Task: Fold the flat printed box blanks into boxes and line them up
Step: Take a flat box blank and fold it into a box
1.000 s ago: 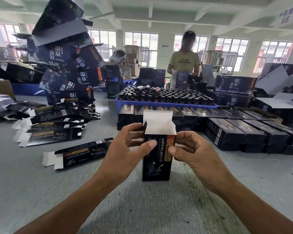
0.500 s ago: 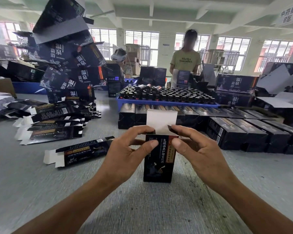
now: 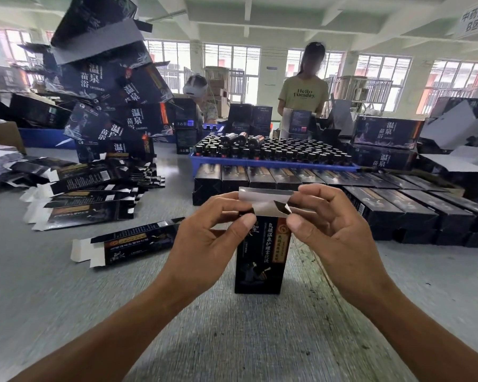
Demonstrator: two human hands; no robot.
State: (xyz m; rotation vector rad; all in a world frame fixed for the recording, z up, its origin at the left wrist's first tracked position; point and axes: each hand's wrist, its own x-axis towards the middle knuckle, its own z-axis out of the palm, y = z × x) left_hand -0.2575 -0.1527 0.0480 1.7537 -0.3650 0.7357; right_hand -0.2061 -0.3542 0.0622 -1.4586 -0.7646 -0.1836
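A black printed box [image 3: 260,255] stands upright on the grey table in front of me. Its white top flap [image 3: 265,201] is bent forward over the opening. My left hand [image 3: 204,238] pinches the flap's left end between thumb and forefinger. My right hand [image 3: 331,230] pinches its right end, thumb at the box's top corner. One flat blank [image 3: 127,244] lies to the left of my hands. A heap of more flat blanks [image 3: 86,194] lies farther left. Folded boxes [image 3: 370,202] lie in rows behind and to the right.
A blue tray of dark bottles [image 3: 273,155] sits behind the folded rows. Large black cartons [image 3: 105,86] are piled high at the left, others [image 3: 387,139] at the right. Two people [image 3: 304,89] work across the table.
The white top flap stood upright a second ago. Both hands have bent it forward and down over the box opening, and the box now sits slightly lower in view.
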